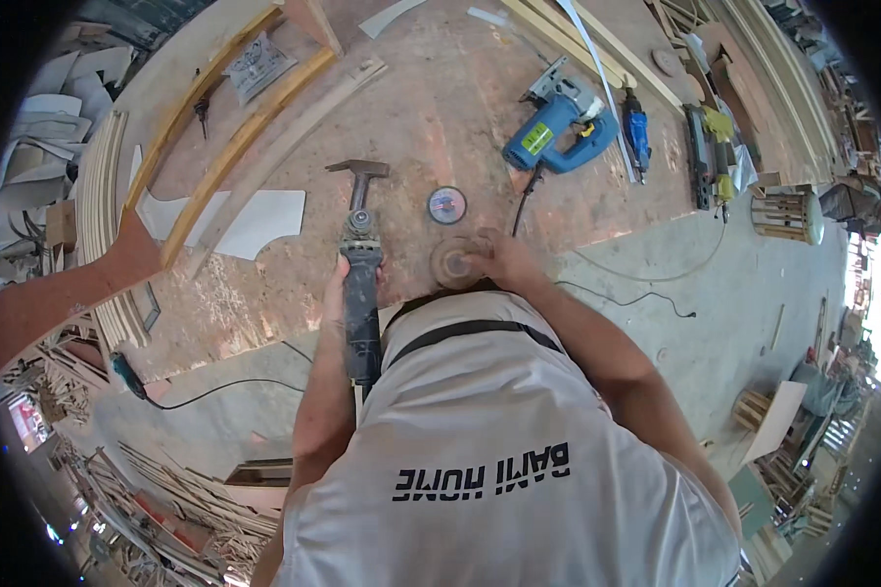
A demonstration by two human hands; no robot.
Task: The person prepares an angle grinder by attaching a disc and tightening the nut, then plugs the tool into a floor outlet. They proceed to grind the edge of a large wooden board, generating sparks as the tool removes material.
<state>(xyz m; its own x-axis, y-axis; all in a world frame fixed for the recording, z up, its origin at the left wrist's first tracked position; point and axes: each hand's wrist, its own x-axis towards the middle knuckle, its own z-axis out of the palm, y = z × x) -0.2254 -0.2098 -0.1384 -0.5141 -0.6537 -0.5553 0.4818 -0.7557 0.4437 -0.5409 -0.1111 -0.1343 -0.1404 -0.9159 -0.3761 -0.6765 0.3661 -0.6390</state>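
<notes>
My left hand (336, 295) is closed around the dark body of an angle grinder (363, 318), whose round head points away from me. Just beyond that head lies a hammer (359, 172); part of its handle is hidden by the grinder. At the near edge of the worktable, the fingers of my right hand (507, 260) grip a worn brownish round disc (451, 264), somewhat blurred. A smaller disc with a printed face (446, 205) rests on the tabletop just past it.
A blue jigsaw (558, 122) stands on the worktable (411, 108) at the far right, near a blue straight tool (637, 137) and a yellow-green tool (719, 157). Curved wooden frame pieces (255, 147) and white sheets (264, 220) occupy the left. Cables (646, 298) trail over the floor.
</notes>
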